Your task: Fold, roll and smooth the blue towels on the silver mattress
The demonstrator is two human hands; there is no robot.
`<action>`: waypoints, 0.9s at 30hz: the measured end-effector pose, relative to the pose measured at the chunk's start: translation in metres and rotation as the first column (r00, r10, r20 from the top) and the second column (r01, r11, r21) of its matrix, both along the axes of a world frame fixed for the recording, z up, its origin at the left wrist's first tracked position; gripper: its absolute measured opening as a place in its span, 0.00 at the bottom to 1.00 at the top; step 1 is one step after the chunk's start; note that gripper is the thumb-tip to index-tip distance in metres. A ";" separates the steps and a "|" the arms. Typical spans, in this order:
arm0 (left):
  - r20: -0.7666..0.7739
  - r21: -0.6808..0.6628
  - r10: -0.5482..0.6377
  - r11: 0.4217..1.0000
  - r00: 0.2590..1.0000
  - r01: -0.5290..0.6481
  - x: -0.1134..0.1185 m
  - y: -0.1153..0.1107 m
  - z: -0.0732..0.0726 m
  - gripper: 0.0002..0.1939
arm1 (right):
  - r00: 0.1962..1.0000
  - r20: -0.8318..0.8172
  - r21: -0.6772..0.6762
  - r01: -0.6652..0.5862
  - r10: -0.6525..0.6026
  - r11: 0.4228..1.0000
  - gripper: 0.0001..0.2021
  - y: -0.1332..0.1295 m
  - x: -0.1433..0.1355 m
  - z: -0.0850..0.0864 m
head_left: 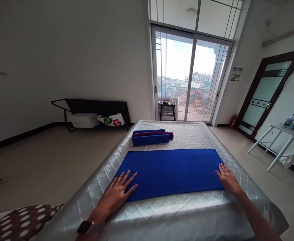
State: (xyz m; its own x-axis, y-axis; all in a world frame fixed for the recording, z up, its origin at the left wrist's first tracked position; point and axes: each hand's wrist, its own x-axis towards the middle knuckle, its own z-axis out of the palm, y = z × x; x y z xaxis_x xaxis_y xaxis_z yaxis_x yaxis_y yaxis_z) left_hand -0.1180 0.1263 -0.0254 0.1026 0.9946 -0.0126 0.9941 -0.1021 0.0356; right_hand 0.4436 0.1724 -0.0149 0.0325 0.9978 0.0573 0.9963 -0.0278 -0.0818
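A blue towel (172, 170) lies spread flat on the silvery quilted mattress (177, 214). Over its left end my left hand (120, 187) rests with the fingers spread, a dark watch on that wrist. My right hand (226, 175) lies at the towel's right edge, fingers stretched out and palm down. Neither hand grips anything. Beyond the towel sit several rolled towels: a blue roll (150, 140) nearest me, a purple roll (159, 134) behind it and another blue one (149, 131) at the back.
A black rack (96, 106) holding a white box (84, 120) and a bag stands by the left wall. White table (284, 130) with bottles is on the right. Sliding glass doors (192, 77) lie ahead. A brown dotted cloth (23, 222) is at lower left.
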 end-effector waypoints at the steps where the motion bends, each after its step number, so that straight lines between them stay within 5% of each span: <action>1: 0.008 0.001 0.008 1.000 1.000 -0.008 0.000 0.000 -0.001 0.33 | 1.000 -0.002 -0.025 -0.012 0.012 1.000 0.32 0.004 -0.018 0.008; 4: 0.030 0.015 0.023 1.000 0.999 -0.024 0.001 0.000 -0.003 0.34 | 0.989 -0.038 -0.078 -0.145 0.142 0.986 0.34 0.015 -0.070 0.026; 7: 0.033 0.036 0.023 0.999 0.999 -0.025 0.001 -0.002 -0.004 0.33 | 0.983 -0.062 -0.127 -0.177 0.170 0.976 0.35 0.022 -0.091 0.028; 17: 0.053 0.013 0.027 1.000 0.998 -0.028 0.001 -0.003 0.000 0.35 | 0.996 0.020 -0.106 0.093 -0.091 0.990 0.33 0.033 0.015 0.013; 27: 0.064 0.028 0.025 0.999 0.998 -0.027 -0.001 -0.001 -0.006 0.35 | 0.993 0.012 -0.091 0.117 -0.116 0.989 0.34 0.034 0.021 0.009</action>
State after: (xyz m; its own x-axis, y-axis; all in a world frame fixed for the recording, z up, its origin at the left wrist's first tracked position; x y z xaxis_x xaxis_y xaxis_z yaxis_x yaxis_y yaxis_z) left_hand -0.1195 0.1250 -0.0317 0.0765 0.9968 0.0216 0.9922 -0.0782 0.0967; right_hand 0.4648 0.2064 -0.0063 0.1486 0.9883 -0.0337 0.9863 -0.1506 -0.0671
